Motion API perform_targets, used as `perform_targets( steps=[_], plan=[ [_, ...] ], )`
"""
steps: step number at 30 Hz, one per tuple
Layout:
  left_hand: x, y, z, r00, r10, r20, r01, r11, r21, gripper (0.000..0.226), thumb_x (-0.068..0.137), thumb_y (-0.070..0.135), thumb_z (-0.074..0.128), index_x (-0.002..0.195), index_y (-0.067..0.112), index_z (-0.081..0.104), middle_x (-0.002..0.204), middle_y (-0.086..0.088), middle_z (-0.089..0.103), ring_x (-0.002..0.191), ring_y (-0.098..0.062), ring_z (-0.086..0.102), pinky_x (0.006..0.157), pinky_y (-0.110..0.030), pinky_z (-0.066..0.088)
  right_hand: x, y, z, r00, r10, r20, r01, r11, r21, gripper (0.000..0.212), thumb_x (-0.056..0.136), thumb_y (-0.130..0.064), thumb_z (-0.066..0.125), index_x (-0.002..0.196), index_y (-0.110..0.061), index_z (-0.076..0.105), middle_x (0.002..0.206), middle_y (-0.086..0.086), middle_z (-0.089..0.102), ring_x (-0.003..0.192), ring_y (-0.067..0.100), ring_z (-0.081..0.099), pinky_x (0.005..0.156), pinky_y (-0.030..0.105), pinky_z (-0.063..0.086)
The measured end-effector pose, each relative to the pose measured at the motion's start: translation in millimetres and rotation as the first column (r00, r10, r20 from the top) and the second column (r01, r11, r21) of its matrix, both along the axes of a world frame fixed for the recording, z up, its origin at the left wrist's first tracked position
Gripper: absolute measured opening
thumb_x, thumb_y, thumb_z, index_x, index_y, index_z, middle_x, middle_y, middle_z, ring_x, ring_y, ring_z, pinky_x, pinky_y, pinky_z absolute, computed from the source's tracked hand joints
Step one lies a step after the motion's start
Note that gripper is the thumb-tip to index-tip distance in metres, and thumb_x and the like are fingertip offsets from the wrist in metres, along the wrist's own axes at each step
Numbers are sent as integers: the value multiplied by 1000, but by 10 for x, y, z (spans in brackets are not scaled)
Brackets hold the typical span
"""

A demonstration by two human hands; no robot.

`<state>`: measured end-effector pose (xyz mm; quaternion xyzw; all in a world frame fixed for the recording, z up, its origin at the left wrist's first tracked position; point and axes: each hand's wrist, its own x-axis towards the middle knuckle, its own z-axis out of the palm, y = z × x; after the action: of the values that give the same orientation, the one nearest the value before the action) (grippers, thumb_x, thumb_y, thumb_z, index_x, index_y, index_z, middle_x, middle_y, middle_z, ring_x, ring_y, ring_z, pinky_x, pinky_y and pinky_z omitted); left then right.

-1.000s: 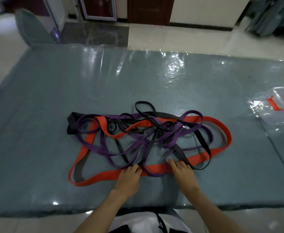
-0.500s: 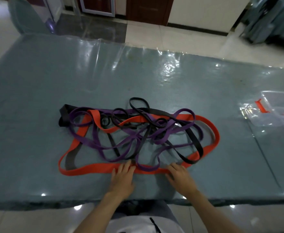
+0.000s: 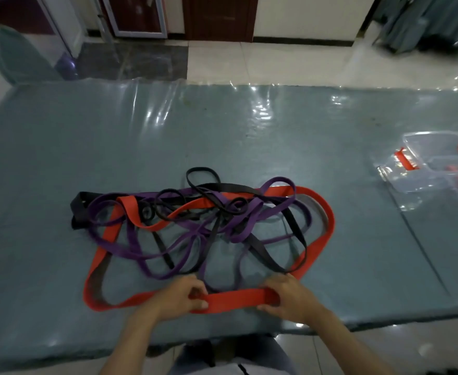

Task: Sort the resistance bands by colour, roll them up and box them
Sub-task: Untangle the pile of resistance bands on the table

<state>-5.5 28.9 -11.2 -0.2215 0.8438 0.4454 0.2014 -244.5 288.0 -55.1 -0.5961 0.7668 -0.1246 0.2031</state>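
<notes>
while both clasp it, left hand [image 3: 180, 295] and right hand [image 3: 287, 293] on red band [image 3: 236, 299] near table [image 3: 60, 307] front edge

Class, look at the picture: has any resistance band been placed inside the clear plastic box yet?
No: the clear plastic box holds no band, while the red, purple and black resistance bands all lie tangled on the grey-green table.

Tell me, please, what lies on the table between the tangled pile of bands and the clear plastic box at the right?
Nothing: in the head view, only bare table cover lies between the band pile and the clear box.
</notes>
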Motion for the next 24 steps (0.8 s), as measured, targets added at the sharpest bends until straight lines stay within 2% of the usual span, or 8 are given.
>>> perform_targets(
  steps=[3,9,12,15,17,20,22,24],
  plan=[
    [-128,-85,411,992,101,-76,-92,989,117,6,92,28,78,94,27,72,89,15,68,86,2,63,81,-13,46,-169,126,-96,975,83,-205,-83,997,6,68,72,-71,67,129,-34,59,113,-14,70,102,8,66,94,32,51],
    [-350,-189,728,937,266,-225,-256,964,76,11,94,25,75,87,31,70,81,11,69,77,-2,63,74,-19,47,-681,60,51,957,-167,-237,135,980,-145,74,65,-29,89,130,-29,54,111,-7,70,97,21,68,84,37,49],
    [-499,-110,727,856,433,-284,-440,897,43,28,100,25,70,74,19,62,66,9,56,63,-1,51,63,-19,38,-1002,54,116,931,-244,-271,191,960,-206,42,76,-28,67,119,-27,64,105,-5,67,96,24,65,86,37,41],
    [-670,-41,694,704,608,-368,-643,765,33,48,102,25,65,61,16,42,56,9,36,52,-3,35,54,-23,27,-1336,91,76,886,-384,-261,323,914,-246,31,84,-35,54,107,-25,72,111,-2,68,104,27,65,94,47,43],
    [-744,-38,658,627,676,-387,-721,692,42,50,102,20,66,59,11,40,54,8,32,50,-2,31,51,-23,24,-1529,118,38,882,-410,-233,350,900,-259,28,79,-34,56,98,-22,73,114,0,69,107,31,66,89,46,44],
    [-784,-36,599,584,719,-376,-778,628,-10,52,102,20,66,58,13,39,52,7,31,48,-4,32,50,-25,23,-1767,116,47,891,-427,-152,354,865,-355,22,77,-35,62,87,-19,74,113,3,70,107,31,65,88,43,44],
    [-799,-52,524,603,727,-329,-790,602,-118,52,102,26,65,58,10,40,51,5,34,46,-7,35,52,-29,26,-1866,73,197,851,-522,50,484,746,-457,18,78,-30,70,89,-16,74,107,1,70,102,28,63,89,38,46],
    [-829,-64,431,661,705,-259,-751,623,-219,53,102,32,64,59,10,42,51,4,37,48,-9,40,55,-33,31,-1959,-51,406,763,-582,284,634,585,-506,18,78,-12,80,93,-18,73,99,-5,67,94,23,64,86,37,51]
  ],
)
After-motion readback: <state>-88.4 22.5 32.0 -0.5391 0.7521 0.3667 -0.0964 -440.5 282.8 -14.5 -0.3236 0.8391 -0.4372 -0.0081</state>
